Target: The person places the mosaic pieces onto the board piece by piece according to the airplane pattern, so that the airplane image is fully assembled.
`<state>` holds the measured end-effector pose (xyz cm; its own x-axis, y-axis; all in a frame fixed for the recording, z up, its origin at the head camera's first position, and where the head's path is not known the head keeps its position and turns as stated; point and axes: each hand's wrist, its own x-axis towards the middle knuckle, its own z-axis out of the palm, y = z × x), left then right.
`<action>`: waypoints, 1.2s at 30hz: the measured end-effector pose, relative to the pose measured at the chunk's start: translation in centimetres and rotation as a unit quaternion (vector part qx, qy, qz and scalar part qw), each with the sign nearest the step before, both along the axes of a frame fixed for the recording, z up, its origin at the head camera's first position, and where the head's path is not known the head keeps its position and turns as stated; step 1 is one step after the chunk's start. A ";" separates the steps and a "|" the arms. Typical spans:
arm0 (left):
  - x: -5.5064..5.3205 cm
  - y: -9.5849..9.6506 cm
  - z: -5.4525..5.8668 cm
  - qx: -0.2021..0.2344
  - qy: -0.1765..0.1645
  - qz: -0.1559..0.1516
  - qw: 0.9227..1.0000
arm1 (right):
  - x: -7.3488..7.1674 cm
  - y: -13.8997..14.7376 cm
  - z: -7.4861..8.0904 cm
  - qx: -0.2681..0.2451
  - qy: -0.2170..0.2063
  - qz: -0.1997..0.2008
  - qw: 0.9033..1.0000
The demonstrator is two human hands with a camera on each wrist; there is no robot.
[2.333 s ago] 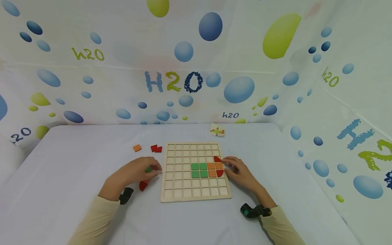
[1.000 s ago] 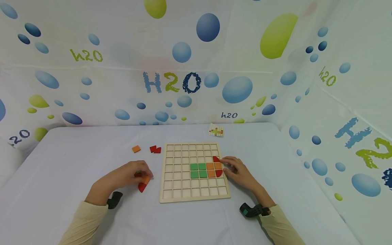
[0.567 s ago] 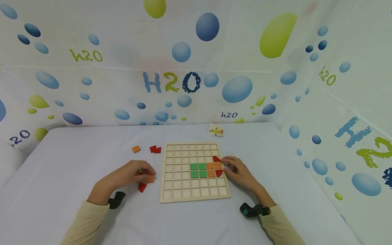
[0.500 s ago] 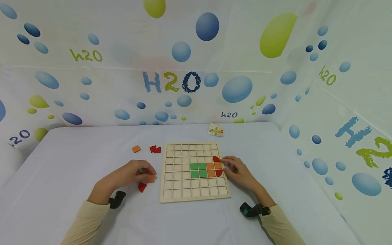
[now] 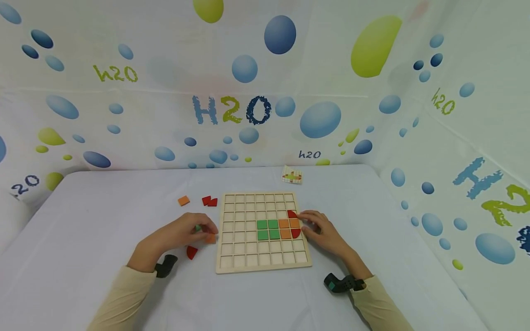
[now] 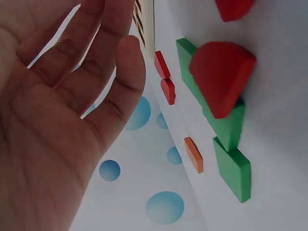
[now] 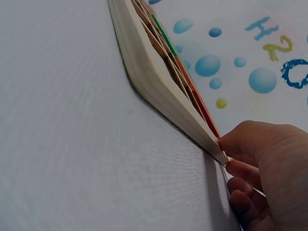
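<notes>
My left hand (image 5: pixel 178 232) pinches an orange square tile (image 5: pixel 210 238) just off the left edge of the wooden grid board (image 5: pixel 265 268). Beneath that hand lie green tiles (image 6: pixel 234 171), one overlapped by a red quarter-round piece (image 6: pixel 221 77) in the left wrist view. Another red piece (image 5: pixel 192 252) shows below the hand in the head view. My right hand (image 5: pixel 325 233) holds the board's right edge, its fingertips at the rim. Within the grid, green tiles (image 5: pixel 268 230) sit left of orange tiles (image 5: pixel 285 229), with red quarter-round pieces (image 5: pixel 296 233) at the right side.
Behind my left hand lie a loose orange tile (image 5: pixel 184 200) and two red pieces (image 5: pixel 210 201). A small pattern card (image 5: pixel 292 175) rests at the table's back edge. White sheeting with printed bubbles (image 5: pixel 245 69) hangs behind and on the right.
My left hand moved left to the loose pieces, took hold of the orange tile and carried it right toward the board. My right hand has stayed at the board's edge.
</notes>
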<state>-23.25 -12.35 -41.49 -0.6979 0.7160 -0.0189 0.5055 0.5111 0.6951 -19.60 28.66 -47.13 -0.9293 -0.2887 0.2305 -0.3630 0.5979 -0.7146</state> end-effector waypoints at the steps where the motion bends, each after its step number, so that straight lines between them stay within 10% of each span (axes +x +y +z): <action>1: 0.0 0.2 0.1 0.000 0.004 -0.002 1.000 | 0.0 0.0 0.0 -0.003 0.002 0.001 1.000; 36: -0.5 8.4 1.1 0.022 0.036 -0.092 0.995 | 0.0 0.1 0.1 -0.001 0.003 0.005 1.000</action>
